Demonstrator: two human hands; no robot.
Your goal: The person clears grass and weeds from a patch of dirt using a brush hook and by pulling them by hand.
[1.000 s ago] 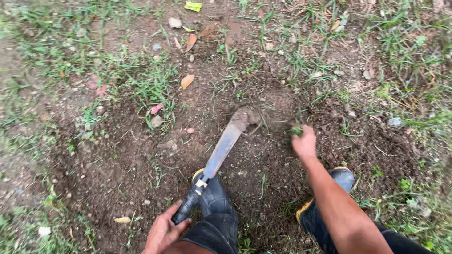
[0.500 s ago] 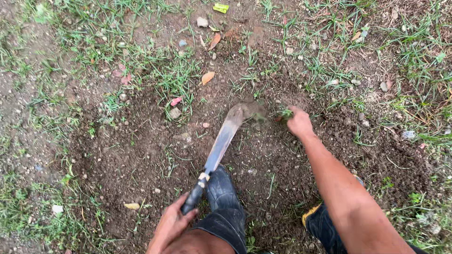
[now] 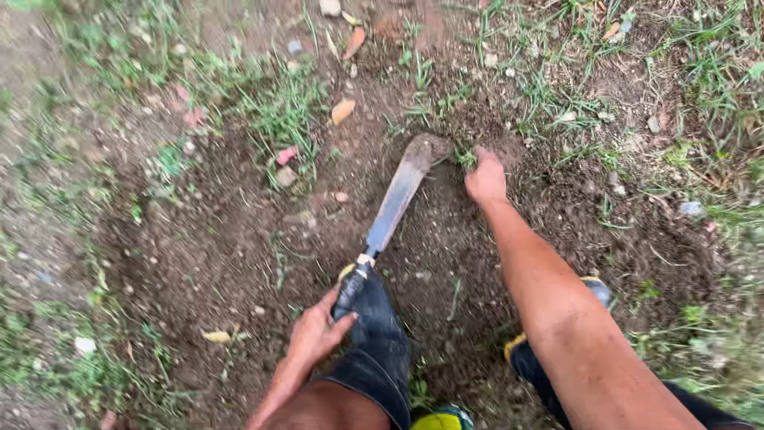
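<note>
So closest to the camera, the left hand (image 3: 318,334) is wrapped around the dark handle of a machete (image 3: 391,211), right above the left knee in dark trousers (image 3: 374,350). The blade runs up and away from that hand, and its muddy tip sits in the bare soil (image 3: 223,247). Just right of the tip, the right hand (image 3: 485,179) is closed down on a small green tuft of grass (image 3: 465,158), pretty much touching the blade end. Beyond the tip there's patchy grass and a couple of orange leaves (image 3: 344,110).
</note>
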